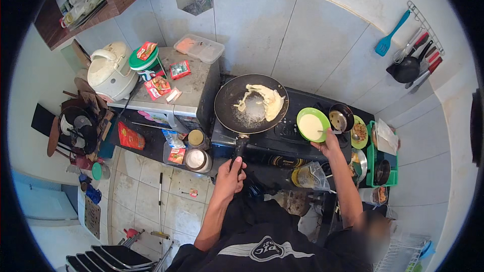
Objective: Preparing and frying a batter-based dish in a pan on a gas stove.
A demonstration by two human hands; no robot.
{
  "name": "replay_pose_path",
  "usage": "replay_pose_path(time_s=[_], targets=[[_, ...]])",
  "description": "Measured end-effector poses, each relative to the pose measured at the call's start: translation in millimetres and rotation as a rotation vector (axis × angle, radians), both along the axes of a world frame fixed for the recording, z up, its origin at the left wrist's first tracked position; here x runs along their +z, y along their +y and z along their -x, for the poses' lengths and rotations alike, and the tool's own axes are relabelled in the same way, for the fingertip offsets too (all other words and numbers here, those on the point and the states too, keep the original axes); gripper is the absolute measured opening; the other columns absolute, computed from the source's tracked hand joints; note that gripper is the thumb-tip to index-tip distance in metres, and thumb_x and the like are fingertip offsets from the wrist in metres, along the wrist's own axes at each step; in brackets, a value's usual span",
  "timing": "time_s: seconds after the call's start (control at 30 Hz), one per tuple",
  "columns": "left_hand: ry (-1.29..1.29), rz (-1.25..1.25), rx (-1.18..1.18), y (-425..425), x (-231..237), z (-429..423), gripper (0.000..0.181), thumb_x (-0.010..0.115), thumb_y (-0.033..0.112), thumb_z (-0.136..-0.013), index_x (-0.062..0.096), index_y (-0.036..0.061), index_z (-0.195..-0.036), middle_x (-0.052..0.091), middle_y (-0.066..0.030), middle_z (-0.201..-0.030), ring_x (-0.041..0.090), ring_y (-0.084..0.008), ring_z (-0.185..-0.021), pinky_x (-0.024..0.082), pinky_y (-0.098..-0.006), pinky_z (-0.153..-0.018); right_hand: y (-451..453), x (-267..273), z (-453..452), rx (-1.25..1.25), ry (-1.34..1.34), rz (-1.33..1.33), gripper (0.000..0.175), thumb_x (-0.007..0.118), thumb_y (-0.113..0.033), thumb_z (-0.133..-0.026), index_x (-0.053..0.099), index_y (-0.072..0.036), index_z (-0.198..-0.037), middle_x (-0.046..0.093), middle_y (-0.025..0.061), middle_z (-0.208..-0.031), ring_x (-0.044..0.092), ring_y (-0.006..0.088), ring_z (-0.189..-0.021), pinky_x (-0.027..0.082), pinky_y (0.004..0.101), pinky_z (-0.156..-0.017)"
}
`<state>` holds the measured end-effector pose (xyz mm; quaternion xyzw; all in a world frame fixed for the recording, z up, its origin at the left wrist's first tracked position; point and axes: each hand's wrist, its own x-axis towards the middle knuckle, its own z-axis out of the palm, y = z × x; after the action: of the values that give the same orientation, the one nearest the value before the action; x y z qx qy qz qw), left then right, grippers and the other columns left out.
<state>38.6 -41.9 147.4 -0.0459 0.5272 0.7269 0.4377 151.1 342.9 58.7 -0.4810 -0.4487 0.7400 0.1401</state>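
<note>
My left hand (230, 177) grips the black handle of a frying pan (225, 115) on the left side of the gas stove. Pale yellow batter (273, 102) lies in an uneven ring across the pan, with a whitish bubbly patch of what looks like oil inside it. To the right, my right hand (327, 144) holds a lime-green bowl (301, 127) by its near edge. Cream-coloured liquid batter (311, 122) fills much of that bowl. A utensil handle (332, 132) sticks out over the rim by my fingers; its other end is hidden in the batter.
Right of the bowl are a small dark saucepan (345, 108), a green plate of chopped food (365, 133) and a green rack (394, 175). Jars (197, 160) and seasoning packets (157, 87) lie left. Behind stands a tiled wall (249, 22), with utensils (408, 68) hanging at right.
</note>
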Motion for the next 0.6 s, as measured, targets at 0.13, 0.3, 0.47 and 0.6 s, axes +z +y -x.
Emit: replay_pose_path(time_s=[0.13, 0.3, 0.47, 0.6], targets=[[0.004, -0.004, 0.007, 2.5, -1.3, -1.4, 0.033, 0.051, 0.037, -0.099, 0.050, 0.0051, -0.090, 0.041, 0.0036, -0.057, 0.030, -0.0026, -0.037, 0.021, -0.0203, -0.034, -4.8, -0.4, 0.9, 0.004, 0.009, 0.005, 0.048, 0.025, -0.041, -0.104, 0.039, -0.005, -0.132, 0.057, 0.0161, -0.122, 0.065, 0.0302, -0.098, 0.058, 0.0454, -0.077], [0.024, -0.032, -0.002, 7.0, -6.7, -1.7, 0.031, 0.050, 0.035, -0.100, 0.050, 0.0054, -0.089, 0.041, 0.0035, -0.056, 0.031, -0.0024, -0.037, 0.022, -0.0202, -0.033, -4.1, -4.2, -0.4, -0.003, -0.008, -0.028, 0.049, 0.024, -0.042, -0.104, 0.039, -0.005, -0.132, 0.057, 0.0162, -0.121, 0.065, 0.0301, -0.098, 0.058, 0.0450, -0.076], [0.048, -0.047, -0.014, 11.7, -14.7, -1.3, 0.032, 0.047, 0.037, -0.101, 0.051, 0.0065, -0.091, 0.041, 0.0027, -0.057, 0.030, -0.0034, -0.037, 0.024, -0.0202, -0.034, -3.3, -7.0, 1.8, 0.004, -0.031, -0.027, 0.050, 0.023, -0.043, -0.104, 0.039, -0.006, -0.133, 0.056, 0.0159, -0.123, 0.064, 0.0306, -0.100, 0.057, 0.0474, -0.078], [0.029, -0.092, -0.014, 16.1, -19.0, -0.3, 0.031, 0.046, 0.036, -0.101, 0.051, 0.0060, -0.091, 0.040, 0.0026, -0.057, 0.030, -0.0038, -0.037, 0.025, -0.0204, -0.034, 1.0, -14.5, -0.1, -0.007, -0.020, -0.025, 0.049, 0.026, -0.044, -0.103, 0.040, -0.009, -0.134, 0.052, 0.0145, -0.128, 0.060, 0.0317, -0.107, 0.055, 0.0501, -0.084]])
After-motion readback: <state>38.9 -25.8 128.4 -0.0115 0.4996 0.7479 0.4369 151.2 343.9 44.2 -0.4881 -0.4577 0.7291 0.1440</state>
